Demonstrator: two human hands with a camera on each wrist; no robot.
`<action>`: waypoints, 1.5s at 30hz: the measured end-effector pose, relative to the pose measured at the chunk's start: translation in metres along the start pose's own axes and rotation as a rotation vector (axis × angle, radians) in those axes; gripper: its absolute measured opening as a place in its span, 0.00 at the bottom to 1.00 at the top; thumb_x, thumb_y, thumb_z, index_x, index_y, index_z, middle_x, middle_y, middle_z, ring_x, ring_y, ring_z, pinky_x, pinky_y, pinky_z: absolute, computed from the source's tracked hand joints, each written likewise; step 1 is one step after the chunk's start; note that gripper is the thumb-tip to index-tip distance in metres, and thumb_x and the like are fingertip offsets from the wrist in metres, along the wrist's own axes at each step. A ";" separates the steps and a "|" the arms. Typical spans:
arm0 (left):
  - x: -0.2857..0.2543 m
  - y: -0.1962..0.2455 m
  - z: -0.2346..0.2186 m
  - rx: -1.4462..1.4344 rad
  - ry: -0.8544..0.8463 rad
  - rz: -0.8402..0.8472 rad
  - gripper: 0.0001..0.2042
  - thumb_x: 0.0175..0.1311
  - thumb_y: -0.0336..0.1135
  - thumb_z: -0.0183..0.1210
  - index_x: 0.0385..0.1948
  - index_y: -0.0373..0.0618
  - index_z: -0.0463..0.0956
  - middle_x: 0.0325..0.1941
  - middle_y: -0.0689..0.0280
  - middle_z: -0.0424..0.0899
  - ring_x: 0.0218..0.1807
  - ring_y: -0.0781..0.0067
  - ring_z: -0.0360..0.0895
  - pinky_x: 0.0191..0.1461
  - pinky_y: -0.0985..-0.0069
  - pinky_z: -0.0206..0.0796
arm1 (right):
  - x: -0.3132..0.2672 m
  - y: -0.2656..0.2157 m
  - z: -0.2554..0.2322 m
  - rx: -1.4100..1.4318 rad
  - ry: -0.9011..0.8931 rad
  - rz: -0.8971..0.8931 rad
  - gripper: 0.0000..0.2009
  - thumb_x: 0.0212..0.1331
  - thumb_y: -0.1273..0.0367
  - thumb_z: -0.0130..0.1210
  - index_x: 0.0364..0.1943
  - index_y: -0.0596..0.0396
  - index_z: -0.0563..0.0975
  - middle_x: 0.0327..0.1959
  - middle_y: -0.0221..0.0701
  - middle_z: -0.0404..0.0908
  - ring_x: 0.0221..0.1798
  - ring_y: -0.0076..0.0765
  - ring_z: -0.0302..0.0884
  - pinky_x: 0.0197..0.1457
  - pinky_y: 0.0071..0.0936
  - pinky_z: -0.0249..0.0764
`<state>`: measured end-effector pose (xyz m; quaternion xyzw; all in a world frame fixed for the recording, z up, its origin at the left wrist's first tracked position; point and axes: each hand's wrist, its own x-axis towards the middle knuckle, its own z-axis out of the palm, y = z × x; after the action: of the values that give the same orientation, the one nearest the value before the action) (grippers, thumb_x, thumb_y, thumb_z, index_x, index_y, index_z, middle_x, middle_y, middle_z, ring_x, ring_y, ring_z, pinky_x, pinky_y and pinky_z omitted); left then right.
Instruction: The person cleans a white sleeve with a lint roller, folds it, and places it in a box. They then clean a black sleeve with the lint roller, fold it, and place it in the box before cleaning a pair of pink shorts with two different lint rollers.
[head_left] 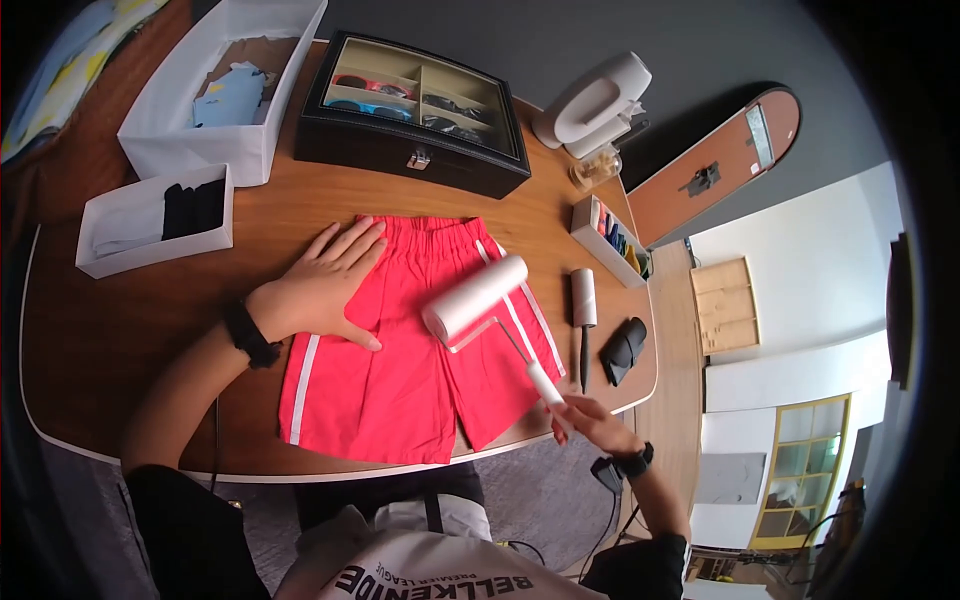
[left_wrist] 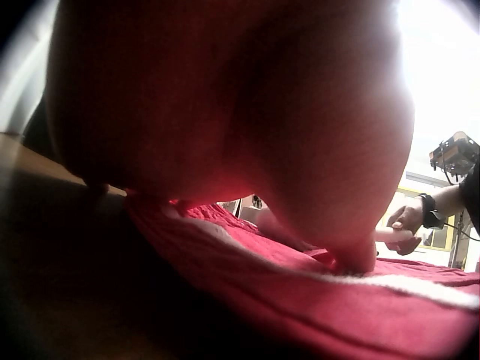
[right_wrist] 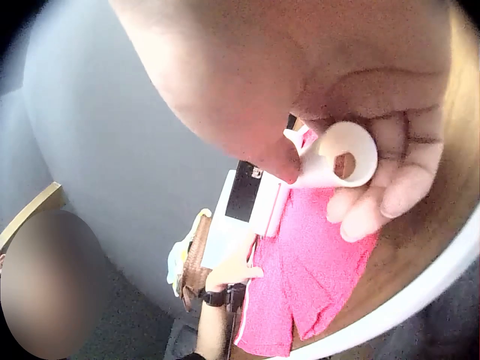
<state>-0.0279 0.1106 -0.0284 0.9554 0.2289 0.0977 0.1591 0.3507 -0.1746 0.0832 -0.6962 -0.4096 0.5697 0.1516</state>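
Pink-red shorts (head_left: 390, 370) with white side stripes lie flat on the wooden table, waistband toward the back. My left hand (head_left: 315, 290) rests on their left upper part with fingers spread; the left wrist view shows its thumb touching the cloth (left_wrist: 247, 262). My right hand (head_left: 600, 428) grips the white handle (head_left: 546, 385) of a large lint roller, whose white cylinder (head_left: 475, 298) lies across the right side of the shorts. In the right wrist view, fingers (right_wrist: 364, 217) and thumb curl round the handle's hollow end (right_wrist: 351, 156).
Behind the shorts are a black glasses case (head_left: 410, 165), a large white bin (head_left: 190, 150) and a small white box (head_left: 155, 250). To the right are a smaller lint roller (head_left: 583, 300), a black pouch (head_left: 624, 350) and a box of colourful items (head_left: 610, 240).
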 end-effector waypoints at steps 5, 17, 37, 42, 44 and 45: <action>-0.001 0.001 -0.002 0.002 -0.016 0.000 0.68 0.47 0.78 0.68 0.79 0.29 0.50 0.87 0.44 0.44 0.89 0.50 0.35 0.89 0.52 0.30 | -0.066 0.060 -0.020 -0.041 -0.043 0.135 0.15 0.81 0.61 0.53 0.50 0.61 0.78 0.29 0.25 0.79 0.32 0.22 0.78 0.40 0.26 0.77; 0.000 0.001 -0.004 -0.006 -0.042 -0.017 0.70 0.44 0.79 0.69 0.79 0.29 0.48 0.87 0.45 0.44 0.89 0.50 0.34 0.89 0.52 0.30 | -0.109 0.059 -0.010 -0.233 0.173 0.243 0.12 0.75 0.61 0.59 0.45 0.55 0.81 0.26 0.22 0.75 0.27 0.16 0.70 0.29 0.24 0.67; -0.001 -0.002 0.004 0.006 0.016 0.008 0.69 0.45 0.81 0.66 0.79 0.29 0.51 0.87 0.43 0.46 0.89 0.48 0.36 0.88 0.49 0.30 | 0.031 -0.061 -0.015 -0.231 0.229 0.057 0.16 0.76 0.55 0.58 0.44 0.55 0.78 0.27 0.19 0.72 0.25 0.14 0.67 0.27 0.19 0.64; -0.002 -0.003 0.008 -0.008 0.040 0.010 0.68 0.45 0.81 0.66 0.78 0.28 0.52 0.86 0.44 0.47 0.89 0.49 0.36 0.88 0.49 0.29 | 0.048 -0.055 -0.015 -0.283 0.207 0.051 0.16 0.77 0.55 0.57 0.44 0.55 0.78 0.26 0.21 0.73 0.24 0.14 0.68 0.25 0.19 0.63; -0.001 -0.002 0.008 -0.020 0.055 0.020 0.68 0.45 0.80 0.67 0.78 0.28 0.54 0.86 0.44 0.48 0.89 0.50 0.37 0.88 0.49 0.29 | 0.053 -0.059 -0.013 -0.247 0.185 0.010 0.16 0.78 0.56 0.56 0.48 0.55 0.78 0.26 0.22 0.74 0.24 0.15 0.69 0.26 0.19 0.64; -0.001 -0.003 0.008 -0.016 0.055 0.019 0.68 0.45 0.80 0.67 0.78 0.28 0.54 0.86 0.44 0.48 0.89 0.50 0.37 0.88 0.49 0.29 | 0.055 -0.059 -0.013 -0.241 0.190 0.013 0.16 0.78 0.56 0.56 0.48 0.55 0.78 0.26 0.22 0.74 0.24 0.15 0.69 0.26 0.19 0.64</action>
<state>-0.0278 0.1102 -0.0367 0.9532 0.2231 0.1275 0.1595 0.3395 -0.0935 0.0902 -0.7627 -0.4543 0.4490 0.1014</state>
